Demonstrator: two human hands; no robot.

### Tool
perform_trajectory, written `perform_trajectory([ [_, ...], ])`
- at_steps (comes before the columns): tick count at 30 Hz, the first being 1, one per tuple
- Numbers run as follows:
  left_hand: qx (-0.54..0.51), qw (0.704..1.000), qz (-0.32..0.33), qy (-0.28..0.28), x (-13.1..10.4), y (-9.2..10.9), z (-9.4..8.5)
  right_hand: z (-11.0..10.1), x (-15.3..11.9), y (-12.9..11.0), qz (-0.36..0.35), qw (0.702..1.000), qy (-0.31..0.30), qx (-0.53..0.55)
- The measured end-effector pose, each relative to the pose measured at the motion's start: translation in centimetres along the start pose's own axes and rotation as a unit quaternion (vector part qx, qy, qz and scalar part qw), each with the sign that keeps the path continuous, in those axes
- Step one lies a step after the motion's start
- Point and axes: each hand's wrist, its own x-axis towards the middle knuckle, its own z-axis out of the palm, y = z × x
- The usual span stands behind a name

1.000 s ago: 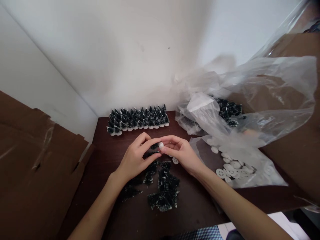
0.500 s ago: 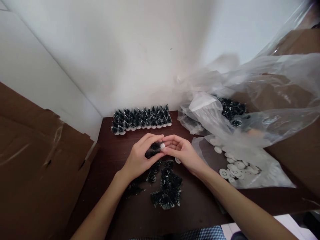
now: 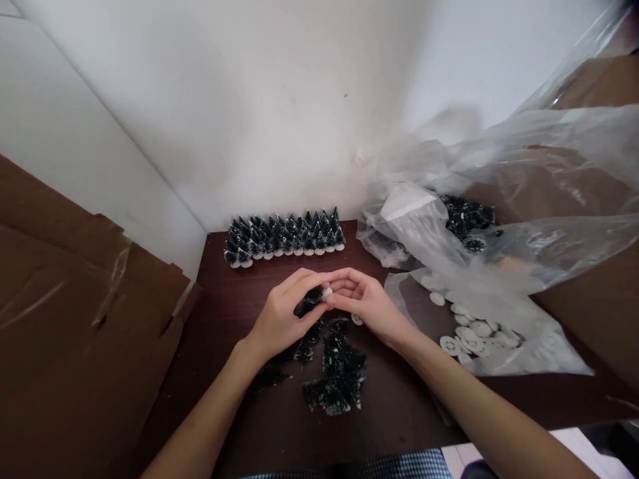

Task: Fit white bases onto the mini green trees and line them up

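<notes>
Above the middle of the table, my left hand (image 3: 287, 309) is closed around a small dark green miniature tree (image 3: 308, 301) with whitish flecks. My right hand (image 3: 367, 306) pinches a white round base (image 3: 326, 293) at the tree's bottom end, and the fingertips of both hands meet there. Whether base and tree are fully joined is hidden by the fingers. Below my hands lies a pile of loose miniature trees (image 3: 337, 372) on the dark table. One white disc (image 3: 356, 319) lies just under my right hand.
Along the wall stand rows of miniature trees on white bases (image 3: 284, 236). At right, a clear plastic bag (image 3: 544, 342) holds many white discs (image 3: 479, 329); more trees (image 3: 469, 216) lie behind the plastic. Cardboard (image 3: 74, 319) stands at the left, and brown cardboard (image 3: 594, 286) at the right.
The tree in my left hand has turned slightly and shows more clearly, with the white base still pinched at its end. Both hands stay in nearly the same place.
</notes>
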Motion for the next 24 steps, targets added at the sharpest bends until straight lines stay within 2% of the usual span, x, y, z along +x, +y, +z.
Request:
perform_trajectory([
  [7, 0.008, 1.0, -0.008, 0.02, 0.2, 0.0, 0.0, 0.0, 0.0, -0.1, 0.006, 1.0, -0.003, 0.004],
  [9, 0.037, 0.998, -0.026, 0.035, 0.3, -0.4, -0.7, -0.1, 0.1, -0.2, 0.012, 1.0, 0.009, 0.002],
  [12, 0.114, 0.988, -0.084, 0.058, 0.3, -1.7, -2.7, -0.2, 0.1, -0.4, 0.015, 0.999, 0.028, -0.008],
  [15, 0.185, 0.971, -0.152, 0.002, -0.3, -3.6, -5.0, -0.4, 0.1, -0.6, 0.014, 0.999, 0.035, -0.014],
  [18, 0.245, 0.941, -0.228, -0.055, -1.0, -5.1, -6.5, -0.5, 0.1, -0.7, 0.014, 0.999, 0.032, -0.015],
  [21, 0.28, 0.918, -0.267, -0.085, -1.4, -5.6, -6.8, -0.5, 0.0, -0.7, 0.018, 0.999, 0.029, -0.018],
  [24, 0.292, 0.91, -0.278, -0.102, -1.5, -5.6, -6.5, -0.5, 0.0, -0.6, 0.024, 0.999, 0.028, -0.027],
])
